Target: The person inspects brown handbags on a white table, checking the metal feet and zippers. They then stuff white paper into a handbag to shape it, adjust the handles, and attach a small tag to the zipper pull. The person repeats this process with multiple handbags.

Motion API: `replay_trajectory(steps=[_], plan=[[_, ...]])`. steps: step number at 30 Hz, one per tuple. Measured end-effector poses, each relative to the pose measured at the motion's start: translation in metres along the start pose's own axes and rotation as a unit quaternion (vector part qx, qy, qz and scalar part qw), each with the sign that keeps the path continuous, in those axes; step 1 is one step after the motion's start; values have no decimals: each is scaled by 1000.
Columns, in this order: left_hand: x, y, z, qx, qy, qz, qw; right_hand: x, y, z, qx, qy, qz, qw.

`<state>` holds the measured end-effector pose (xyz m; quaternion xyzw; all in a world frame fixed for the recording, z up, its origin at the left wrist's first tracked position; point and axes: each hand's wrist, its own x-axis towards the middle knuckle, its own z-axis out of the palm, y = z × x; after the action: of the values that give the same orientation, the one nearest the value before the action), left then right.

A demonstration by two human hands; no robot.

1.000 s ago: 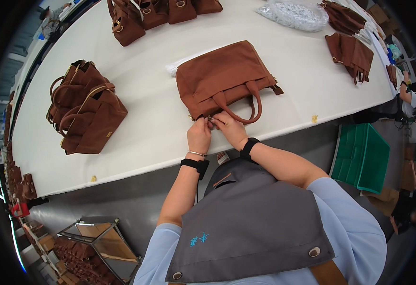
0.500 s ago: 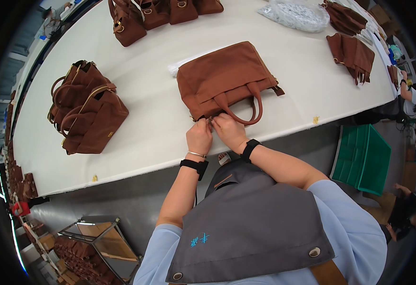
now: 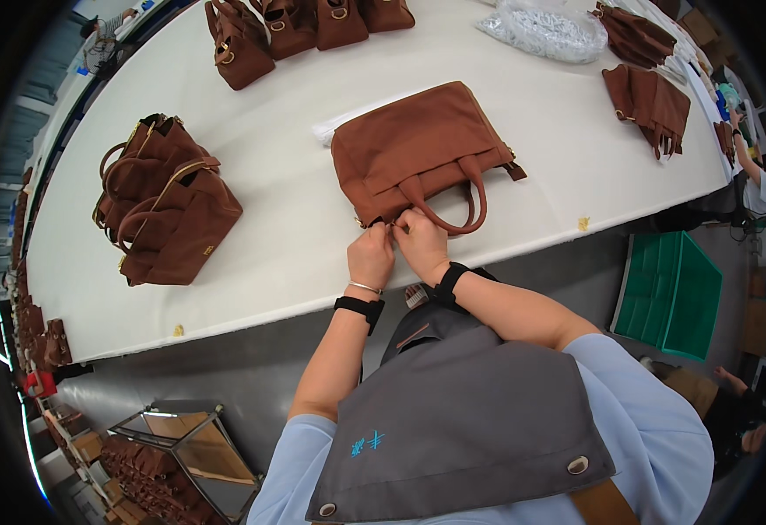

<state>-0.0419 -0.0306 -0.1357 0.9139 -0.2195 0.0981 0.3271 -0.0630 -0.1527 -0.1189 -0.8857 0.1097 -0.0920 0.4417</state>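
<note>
Both grips are pinching together at the near edge of the brown handbag (image 3: pixel 422 153): left hand (image 3: pixel 371 255) and right hand (image 3: pixel 421 243) touching, fingertips closed on something too small to make out. The bag is lying flat near the tabletop (image 3: pixel 295 219) edge; a hard tug risks dragging it off

On your white table (image 3: pixel 295 219), a flat brown handbag (image 3: pixel 418 149) lies at the near edge, two upright brown handbags (image 3: pixel 168 210) stand toward the left end, more bags (image 3: pixel 287 26) line the far edge, and a clear plastic bag (image 3: pixel 545 26) and folded brown pieces (image 3: pixel 650 96) lie toward the right end.
</note>
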Motion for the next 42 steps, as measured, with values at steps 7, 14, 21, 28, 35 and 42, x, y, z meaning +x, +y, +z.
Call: replay_trajectory(steps=[7, 14, 21, 28, 35, 42], plan=[[0, -1, -2, 6, 6, 3, 1000, 1, 1, -11, -50, -9, -39, 998], [4, 2, -1, 2, 34, 2, 999, 0, 7, -14, -59, -61, -24, 996], [7, 2, 2, -8, 35, -31, 999, -7, 14, -20, 119, -136, 116, 977], [9, 4, 2, -4, 32, -44, 998, -8, 27, -15, 307, -149, 215, 915], [9, 3, 0, 11, 30, -42, 999, -8, 25, -19, 280, -124, 197, 932], [10, 3, 4, 12, 32, -53, 998, -9, 20, -24, 325, -124, 260, 901]])
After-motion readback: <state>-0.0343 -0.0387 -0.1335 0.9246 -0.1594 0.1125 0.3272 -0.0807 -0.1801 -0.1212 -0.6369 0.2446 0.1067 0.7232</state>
